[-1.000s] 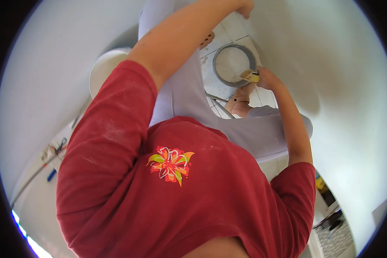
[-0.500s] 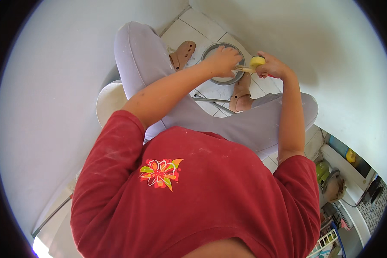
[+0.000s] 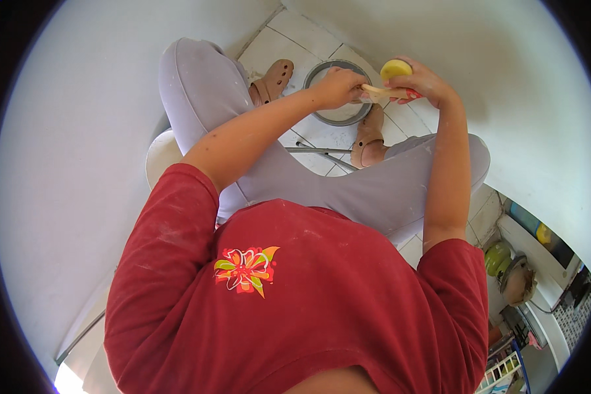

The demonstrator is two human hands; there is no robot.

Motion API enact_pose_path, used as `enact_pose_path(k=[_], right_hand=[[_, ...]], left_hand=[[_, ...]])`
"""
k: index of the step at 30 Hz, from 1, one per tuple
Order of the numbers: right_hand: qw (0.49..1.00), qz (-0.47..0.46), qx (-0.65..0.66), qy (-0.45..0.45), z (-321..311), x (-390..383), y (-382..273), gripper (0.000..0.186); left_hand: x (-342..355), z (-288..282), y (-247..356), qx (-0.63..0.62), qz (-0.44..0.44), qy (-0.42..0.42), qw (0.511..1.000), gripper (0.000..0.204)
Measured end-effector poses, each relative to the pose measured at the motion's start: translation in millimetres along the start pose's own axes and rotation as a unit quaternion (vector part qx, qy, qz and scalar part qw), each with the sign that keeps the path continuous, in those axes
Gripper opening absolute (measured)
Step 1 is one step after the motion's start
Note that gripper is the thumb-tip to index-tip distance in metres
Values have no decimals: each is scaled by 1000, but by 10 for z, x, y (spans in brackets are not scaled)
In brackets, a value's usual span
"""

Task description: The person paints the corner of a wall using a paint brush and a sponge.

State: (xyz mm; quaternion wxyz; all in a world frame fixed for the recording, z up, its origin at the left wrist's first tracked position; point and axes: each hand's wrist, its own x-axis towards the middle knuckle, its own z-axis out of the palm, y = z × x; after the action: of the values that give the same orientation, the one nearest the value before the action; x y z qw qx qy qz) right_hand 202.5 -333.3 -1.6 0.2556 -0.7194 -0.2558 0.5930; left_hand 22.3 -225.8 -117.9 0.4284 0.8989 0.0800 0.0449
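My right hand (image 3: 427,82) is closed around a slim tan tool (image 3: 391,92) with a red end, its kind too small to make out. The same hand also holds a round yellow pad (image 3: 396,68), which looks like a sponge. My left hand (image 3: 339,87) has its fingers curled together at the tool's other end, where a whitish, blurred part (image 3: 373,97) shows. Both hands are above or beside a round grey basin (image 3: 314,73) on the floor, with whitish contents. My left hand covers part of its rim.
White walls (image 3: 79,164) close in on both sides of the tiled floor (image 3: 279,49). My clogs (image 3: 272,80) flank the basin. Metal legs (image 3: 318,151) cross below it. A white round-edged thing (image 3: 161,157) sits by my left thigh; shelves with household items (image 3: 519,282) are at lower right.
My left fingers, spread over the basin before, are now curled at the tool's end. My right hand has risen slightly, and the tool and yellow pad have turned to show more of themselves.
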Motion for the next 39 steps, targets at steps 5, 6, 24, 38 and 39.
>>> enact_pose_path(k=[5,6,24,38,39], right_hand=[[960,-192,-146,140,-352,53,205,55],[961,-195,-147,133,-278,63,157,55],[932,-208,-171,244,10,543,339,28],[983,-103,-148,26,364,801,512,57],[983,-103,-148,25,379,789,497,57]], left_hand=[[-1,76,-60,-51,-65,-24,996,24],[-29,89,-110,-70,-95,-23,993,25],[60,-14,-265,-346,-277,73,894,31],[135,-186,-128,-400,-248,132,872,33],[133,-205,-137,-410,-233,142,870,31]])
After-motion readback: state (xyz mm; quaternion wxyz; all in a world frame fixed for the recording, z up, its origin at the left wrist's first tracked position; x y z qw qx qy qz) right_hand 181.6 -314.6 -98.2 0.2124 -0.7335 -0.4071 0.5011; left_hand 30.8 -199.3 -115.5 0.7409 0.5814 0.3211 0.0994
